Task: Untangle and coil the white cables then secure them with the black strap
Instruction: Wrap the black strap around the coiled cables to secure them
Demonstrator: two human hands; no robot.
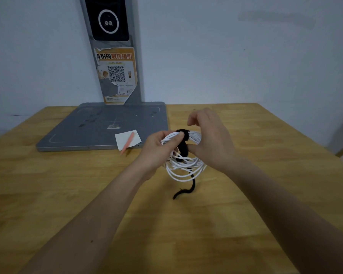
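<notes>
- Two bare forearms reach in from the near edge over a wooden surface [246, 224], with bare wood on either side of them.
- A loose black tail of the black strap [192, 184] trails down from the bundle and curls onto the wood just in front of the hands.
- The white cables [183, 167] hang as a coil of loops held up off the surface, near the middle of it and well in from every edge.
- The left hand [158, 149] grips the left side of the coil, fingers curled round the loops and thumb pressing near the strap's black wrap at the top.
- The right hand [210, 141] curls round the right side of the coil, thumb against the black strap, upper fingers lifted and bent above it.
- Further back and to the left, a white card [128, 140] with a pink stick [128, 143] across it overhangs the front edge of a grey base plate [99, 129].
- A grey upright post [115, 56] with a torn orange poster rises from the plate's far edge against the pale wall.
- Right of the plate the wood lies bare out to the far and right edges.
</notes>
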